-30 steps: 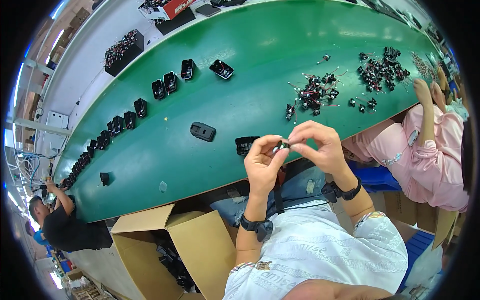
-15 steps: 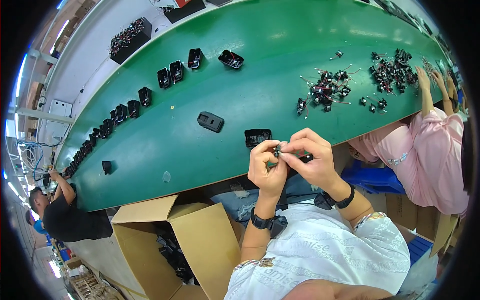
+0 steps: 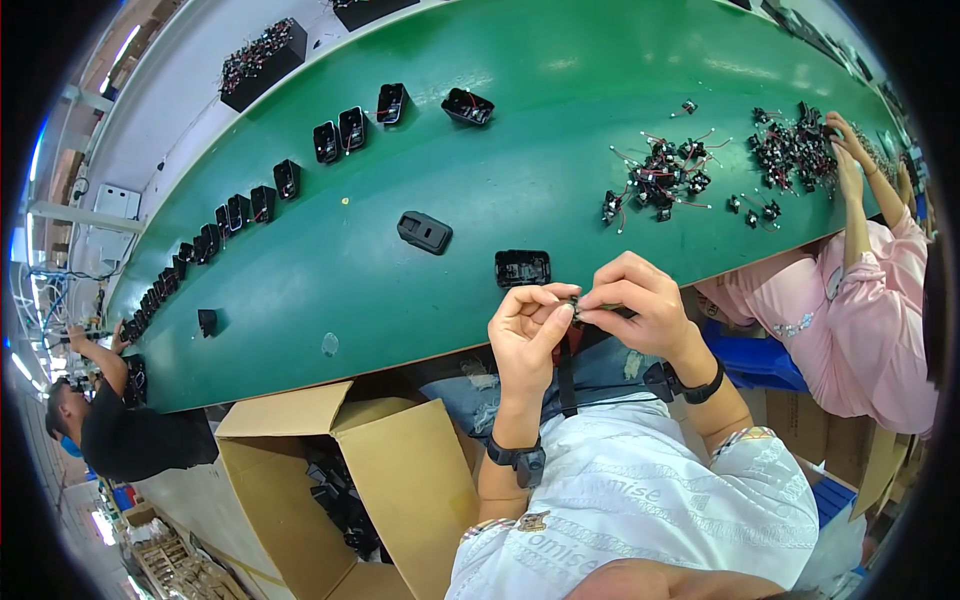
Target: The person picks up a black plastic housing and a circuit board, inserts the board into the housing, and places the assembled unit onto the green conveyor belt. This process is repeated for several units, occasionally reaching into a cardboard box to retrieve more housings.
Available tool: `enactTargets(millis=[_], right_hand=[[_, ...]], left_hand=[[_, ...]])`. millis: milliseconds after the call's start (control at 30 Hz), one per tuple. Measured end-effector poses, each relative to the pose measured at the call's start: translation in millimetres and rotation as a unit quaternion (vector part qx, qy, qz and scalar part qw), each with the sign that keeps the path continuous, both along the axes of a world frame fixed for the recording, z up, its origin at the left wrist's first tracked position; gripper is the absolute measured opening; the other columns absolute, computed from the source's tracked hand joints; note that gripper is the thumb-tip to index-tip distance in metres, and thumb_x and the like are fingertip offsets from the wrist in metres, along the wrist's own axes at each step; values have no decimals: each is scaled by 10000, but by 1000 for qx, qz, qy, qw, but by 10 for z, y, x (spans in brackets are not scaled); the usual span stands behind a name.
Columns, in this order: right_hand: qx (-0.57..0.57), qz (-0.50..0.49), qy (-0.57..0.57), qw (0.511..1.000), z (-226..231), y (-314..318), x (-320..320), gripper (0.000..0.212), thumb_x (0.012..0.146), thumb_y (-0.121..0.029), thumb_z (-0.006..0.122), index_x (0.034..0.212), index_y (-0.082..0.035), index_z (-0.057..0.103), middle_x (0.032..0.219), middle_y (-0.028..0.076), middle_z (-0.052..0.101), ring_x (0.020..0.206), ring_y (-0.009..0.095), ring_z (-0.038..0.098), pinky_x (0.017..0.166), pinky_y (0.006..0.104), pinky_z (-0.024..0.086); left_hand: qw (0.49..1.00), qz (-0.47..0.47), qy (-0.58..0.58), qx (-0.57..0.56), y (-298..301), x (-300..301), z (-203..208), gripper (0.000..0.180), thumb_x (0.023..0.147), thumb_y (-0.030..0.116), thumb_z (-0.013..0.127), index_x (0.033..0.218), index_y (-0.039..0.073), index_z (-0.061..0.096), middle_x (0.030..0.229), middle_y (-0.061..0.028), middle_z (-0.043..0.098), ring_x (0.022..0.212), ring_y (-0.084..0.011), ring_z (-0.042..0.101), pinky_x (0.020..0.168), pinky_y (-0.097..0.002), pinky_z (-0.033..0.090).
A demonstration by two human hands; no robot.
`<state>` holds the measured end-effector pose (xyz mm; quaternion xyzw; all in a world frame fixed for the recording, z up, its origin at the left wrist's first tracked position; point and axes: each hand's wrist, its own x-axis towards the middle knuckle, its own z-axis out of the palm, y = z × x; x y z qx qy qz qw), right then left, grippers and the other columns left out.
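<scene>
Just past the near edge of the green table, my left hand [image 3: 525,330] and my right hand [image 3: 640,305] meet with fingertips pinched together. Between them is a small dark part [image 3: 573,302], mostly covered by my fingers, so its exact kind cannot be made out. Right beyond my left hand lies an open black plastic housing [image 3: 522,268], its hollow side up. Farther left rests a black plastic cover [image 3: 425,232] with a slot in it. To the right is a loose pile of small black parts with red and black wires [image 3: 665,178].
Open black housings [image 3: 263,204] form a curved row along the table [image 3: 420,310]. A co-worker's hands [image 3: 850,165] are near another pile of wired parts [image 3: 795,150]. A person in black [image 3: 130,430] works far left. An open cardboard box [image 3: 400,490] stands below the table edge.
My left hand has turned, its thumb now extended toward the small part. My right hand keeps its pinch. The co-worker's hands at right have shifted, and the person at left has reached farther forward.
</scene>
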<state>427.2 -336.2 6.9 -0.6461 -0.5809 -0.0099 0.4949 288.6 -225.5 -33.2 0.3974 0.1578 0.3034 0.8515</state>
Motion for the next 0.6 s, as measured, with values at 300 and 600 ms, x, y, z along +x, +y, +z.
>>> enactTargets(millis=[300, 600], right_hand=[[-1, 28, 108, 994, -60, -52, 9, 204, 702, -36, 848, 876, -104, 767, 864, 32, 650, 737, 187, 619, 614, 299, 508], [-21, 7, 53, 998, -158, 46, 187, 210, 691, -15, 847, 864, -86, 754, 862, 37, 651, 751, 191, 623, 635, 309, 514]], left_hand=[[996, -55, -20, -71, -35, -78, 62, 199, 937, 0, 675, 1098, -10, 559, 1170, -227, 671, 1018, -210, 684, 931, -321, 566], [778, 244, 287, 502, 151, -111, 59, 710, 732, 201, 885, 1327, 21, 541, 1259, -149, 613, 1169, -335, 575, 959, -444, 477]])
